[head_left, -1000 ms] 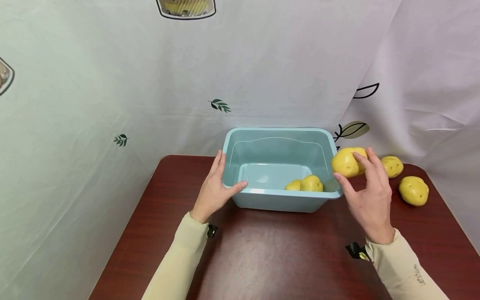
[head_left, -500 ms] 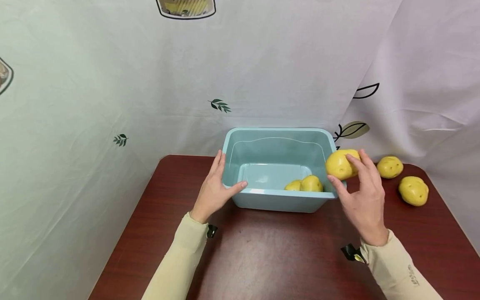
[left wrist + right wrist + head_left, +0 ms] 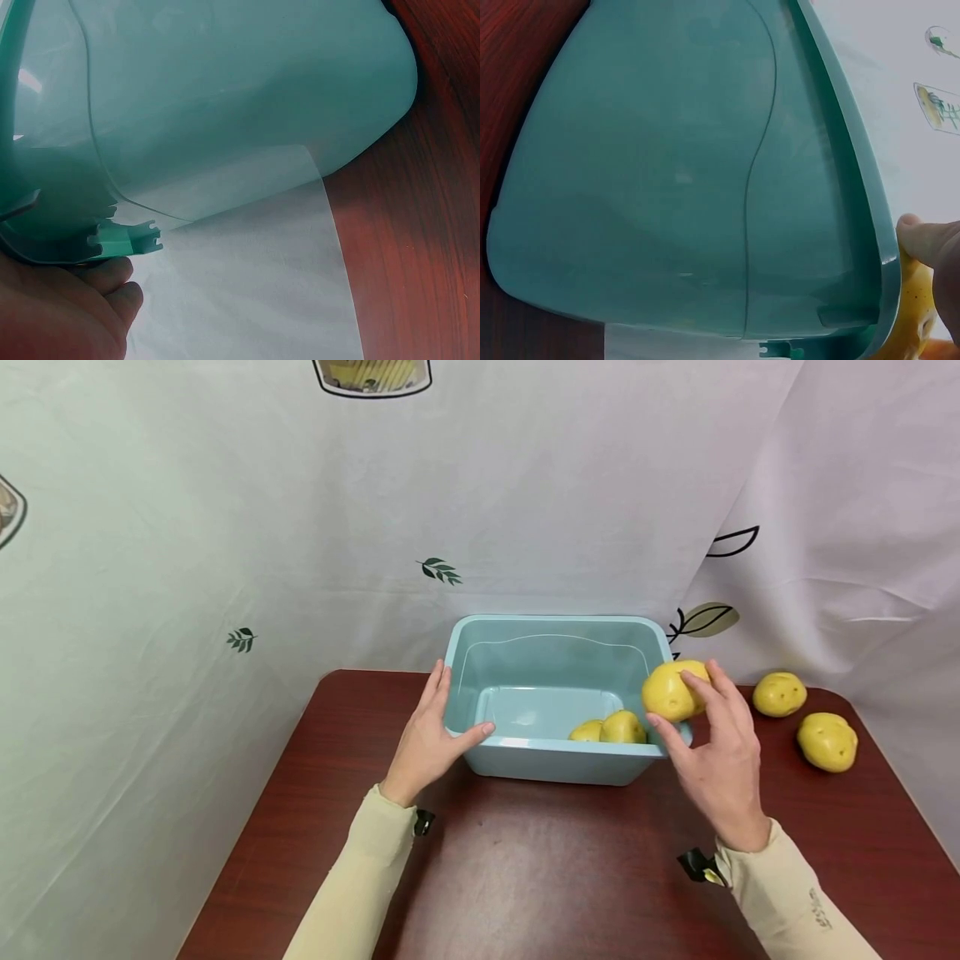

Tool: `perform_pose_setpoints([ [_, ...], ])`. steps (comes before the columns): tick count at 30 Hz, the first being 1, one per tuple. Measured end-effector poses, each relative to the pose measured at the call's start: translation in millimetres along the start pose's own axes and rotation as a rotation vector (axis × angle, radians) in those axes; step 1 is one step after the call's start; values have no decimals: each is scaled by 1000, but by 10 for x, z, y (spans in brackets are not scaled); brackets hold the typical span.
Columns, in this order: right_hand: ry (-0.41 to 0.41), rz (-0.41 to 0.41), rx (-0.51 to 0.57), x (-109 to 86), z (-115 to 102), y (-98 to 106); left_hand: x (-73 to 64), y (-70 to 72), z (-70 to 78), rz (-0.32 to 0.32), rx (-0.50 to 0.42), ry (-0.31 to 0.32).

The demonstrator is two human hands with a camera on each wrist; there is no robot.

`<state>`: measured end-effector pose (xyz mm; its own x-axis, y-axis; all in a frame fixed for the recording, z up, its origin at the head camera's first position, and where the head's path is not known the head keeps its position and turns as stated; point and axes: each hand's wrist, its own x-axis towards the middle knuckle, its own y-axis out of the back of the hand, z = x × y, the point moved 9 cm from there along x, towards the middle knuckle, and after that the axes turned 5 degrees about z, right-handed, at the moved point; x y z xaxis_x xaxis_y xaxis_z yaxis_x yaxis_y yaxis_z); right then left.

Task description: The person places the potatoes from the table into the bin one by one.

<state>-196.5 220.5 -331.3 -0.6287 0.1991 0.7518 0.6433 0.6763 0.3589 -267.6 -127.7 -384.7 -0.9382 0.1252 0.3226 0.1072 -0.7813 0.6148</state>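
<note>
A light blue plastic bin (image 3: 555, 762) stands on the table, with two yellow potatoes (image 3: 622, 727) inside at its front right. My left hand (image 3: 431, 739) rests at the bin's front left corner, fingers straight along the left rim and thumb over the front rim. In the left wrist view, fingertips (image 3: 126, 298) show right under the rim. My right hand (image 3: 720, 756) pinches another potato (image 3: 671, 692) between thumb and fingers, and it overlaps the bin's right rim in the head view. The right wrist view shows this potato partly hidden behind the rim.
Two more potatoes, one farther back (image 3: 780, 694) and one nearer (image 3: 827, 742), lie on the dark red wooden table (image 3: 517, 868) right of the bin. A pale printed cloth (image 3: 555, 510) hangs behind the bin and along both sides.
My right hand has moved left with its potato, from beside the bin to its right rim. The left hand, bin and other potatoes stay where they were.
</note>
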Motion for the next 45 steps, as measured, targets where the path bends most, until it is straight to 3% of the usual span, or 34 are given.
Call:
perform_pose_setpoints([
  [45, 66, -92, 18, -54, -92, -205, 1, -4, -2, -5, 1, 4],
])
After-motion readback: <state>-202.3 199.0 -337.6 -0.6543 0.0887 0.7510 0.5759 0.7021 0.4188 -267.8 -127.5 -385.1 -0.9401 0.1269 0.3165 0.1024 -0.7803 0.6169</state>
